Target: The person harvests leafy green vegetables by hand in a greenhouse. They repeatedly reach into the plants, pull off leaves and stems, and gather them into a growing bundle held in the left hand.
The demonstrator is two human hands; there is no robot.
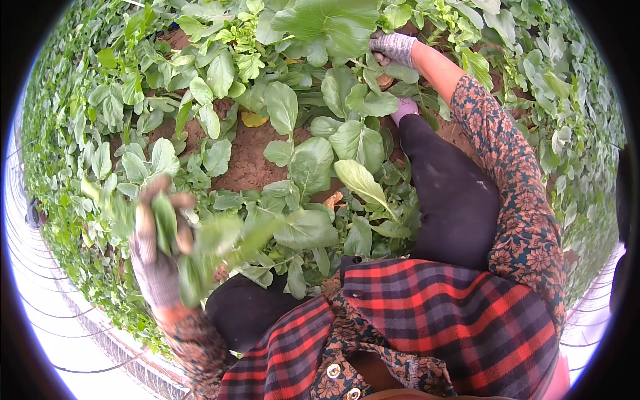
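In a grey, soil-stained knit glove, my left hand [159, 240] grips loose green leaves [165, 222] at the left. Both the hand and the leaves are blurred by motion. My right hand [392, 48], also gloved, reaches far forward among the plants with its fingers curled. Beside it spreads a broad green leaf [327, 25]. Foliage hides part of those fingers, so whether they hold a stem cannot be made out. Between my hands grow leafy green plants [310, 165], and a paler leaf [362, 182] leans near my right leg.
Reddish-brown soil [250, 155] shows between the plants, with a yellow leaf [253, 119] on it. My dark-trousered right leg [447, 195] extends into the foliage, its pink-covered foot [404, 109] partly hidden. Curved hoops [75, 317] line pale sheeting at the left rim.
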